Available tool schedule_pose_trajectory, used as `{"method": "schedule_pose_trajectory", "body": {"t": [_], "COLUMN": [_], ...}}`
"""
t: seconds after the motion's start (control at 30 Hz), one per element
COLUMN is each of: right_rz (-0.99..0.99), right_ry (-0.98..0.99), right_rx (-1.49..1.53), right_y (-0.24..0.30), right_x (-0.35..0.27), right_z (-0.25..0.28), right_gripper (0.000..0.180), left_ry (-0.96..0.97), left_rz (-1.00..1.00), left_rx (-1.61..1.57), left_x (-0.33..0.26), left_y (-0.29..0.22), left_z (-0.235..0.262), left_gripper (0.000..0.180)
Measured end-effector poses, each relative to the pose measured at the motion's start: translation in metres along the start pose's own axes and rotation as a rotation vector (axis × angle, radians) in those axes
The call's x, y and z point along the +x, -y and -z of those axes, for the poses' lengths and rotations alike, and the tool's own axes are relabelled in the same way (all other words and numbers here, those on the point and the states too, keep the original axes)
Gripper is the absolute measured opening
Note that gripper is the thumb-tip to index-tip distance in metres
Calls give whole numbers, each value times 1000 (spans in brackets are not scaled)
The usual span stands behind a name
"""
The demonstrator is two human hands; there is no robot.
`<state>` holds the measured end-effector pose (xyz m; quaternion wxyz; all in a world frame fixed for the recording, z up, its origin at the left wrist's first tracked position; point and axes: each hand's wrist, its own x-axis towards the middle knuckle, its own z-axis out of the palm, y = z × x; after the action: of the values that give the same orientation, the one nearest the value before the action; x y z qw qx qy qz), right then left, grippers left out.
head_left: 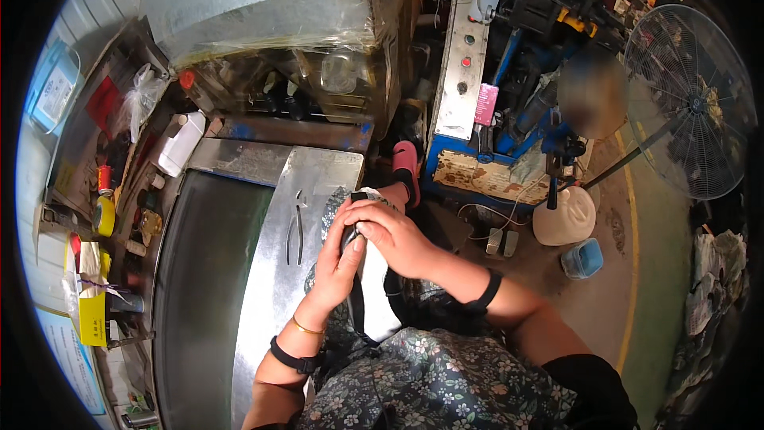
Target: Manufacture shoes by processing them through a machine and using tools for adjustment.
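My left hand (337,264) and my right hand (395,237) are closed together above my lap, the right one's fingers lying over the left one's. A small dark edge shows between them; what they hold, if anything, is hidden. Below them a white cloth-like piece (376,291) with dark bands lies along the floral apron (446,370). Left of my hands, a slim tool with two thin dark handles (294,237) rests on the bright metal tabletop (259,310).
A dark belt-like surface (208,271) runs beside the tabletop. A cluttered shelf at left holds a white bottle (178,143) and yellow tape (104,216). At right stand a blue machine (454,167), a large fan (692,103), a white jug (563,216) and a blue tub (582,258).
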<state>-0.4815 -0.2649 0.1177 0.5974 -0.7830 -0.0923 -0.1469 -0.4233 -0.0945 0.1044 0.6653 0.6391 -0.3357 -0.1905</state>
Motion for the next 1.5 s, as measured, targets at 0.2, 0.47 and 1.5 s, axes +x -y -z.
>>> {"method": "schedule_pose_trajectory", "body": {"t": [0.2,0.47,1.5], "right_rz": [148,197,108], "right_ry": [117,332,-60], "right_rx": [10,188,307], "right_y": [-1,-5,-44], "right_x": [-10,-12,-24], "right_z": [13,36,11], "right_gripper": [38,60,53], "left_ry": [141,347,-74], "left_rz": [66,65,-760], "left_rx": [113,187,119], "left_x": [1,11,-7], "left_y": [-4,-19,-195], "left_z": [9,20,-42], "left_gripper": [66,109,11]}}
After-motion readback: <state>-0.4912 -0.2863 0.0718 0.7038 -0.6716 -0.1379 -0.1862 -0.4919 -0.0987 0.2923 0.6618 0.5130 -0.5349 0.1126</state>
